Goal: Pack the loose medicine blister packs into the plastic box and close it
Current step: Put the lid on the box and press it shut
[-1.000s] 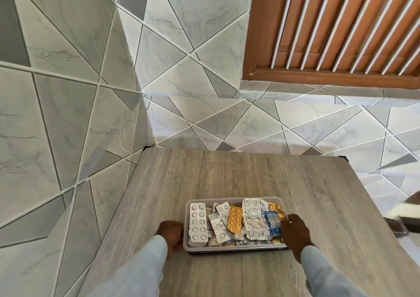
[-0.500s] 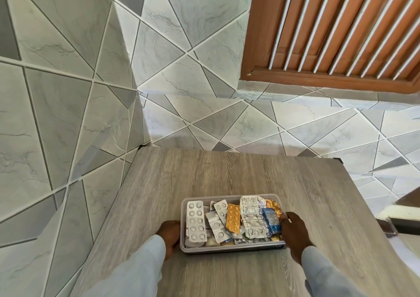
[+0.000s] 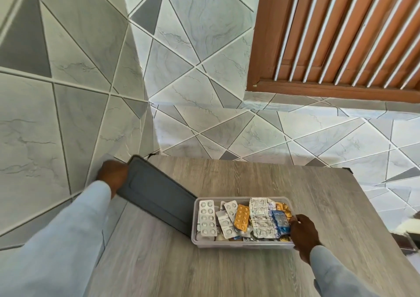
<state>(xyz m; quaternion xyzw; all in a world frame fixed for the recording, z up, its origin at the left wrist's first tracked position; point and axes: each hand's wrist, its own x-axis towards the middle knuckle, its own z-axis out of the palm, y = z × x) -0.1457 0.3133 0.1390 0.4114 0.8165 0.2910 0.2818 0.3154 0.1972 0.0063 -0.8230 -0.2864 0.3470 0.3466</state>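
Two hands are at work, each on a different part. Your left hand (image 3: 113,174) grips the far end of the dark grey rectangular plastic lid (image 3: 156,193), fingers curled round its edge; the lid is tilted, its long axis running from that hand at the counter's far-left corner down and right to the left wall of the box, where its near end appears to meet the rim. Your right hand (image 3: 303,234) holds the right end of the clear rectangular plastic box (image 3: 241,245), fingers curled over its rim at the near-right corner. The box sits flat on the grey wood-grain counter (image 3: 250,181), its long axis running left to right across your view, still uncovered. Inside it lie the medicine blister packs (image 3: 229,217): a silver strip (image 3: 206,218) of white tablets standing lengthwise at the left, an orange strip (image 3: 242,215) near the middle, a long silver foil strip (image 3: 259,217) beside it, and a blue packet (image 3: 281,221) just beside your right hand. Pale blue sleeves (image 3: 68,240) cover both forearms.
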